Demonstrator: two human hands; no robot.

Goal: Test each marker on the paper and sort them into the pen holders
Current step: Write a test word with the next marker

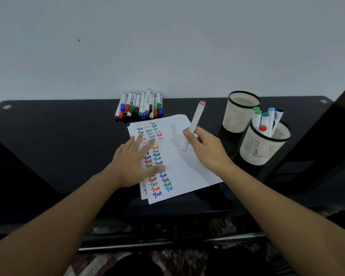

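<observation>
The right hand [204, 148] grips a white-barrelled marker with a pink end [193, 124], fingers curled round its lower half. The marker tilts, its pink top pointing toward one o'clock and its reddish tip hanging just above the stack of white paper sheets [187, 166]; whether the tip touches the sheet I cannot tell.

The left hand [135, 164] lies flat and relaxed on the paper at the nine o'clock side, fingers spread straight and pressing over columns of the word "Test" written in black, red, green, blue and teal.

The paper sits at the middle of the glossy black table [58, 136], skewed so its long edge runs from eleven to five o'clock.

At twelve o'clock from the paper, against the pale wall [167, 46], a row of white markers with coloured caps [140, 105] lies side by side, caps toward the person.

At two o'clock stand two cream mesh pen holders with black rims, just beside each other. The far pen holder [240, 111] shows no markers above its rim. The near pen holder [263, 144] contains several upright markers with green, teal, light blue, red and dark caps [266, 121].
</observation>
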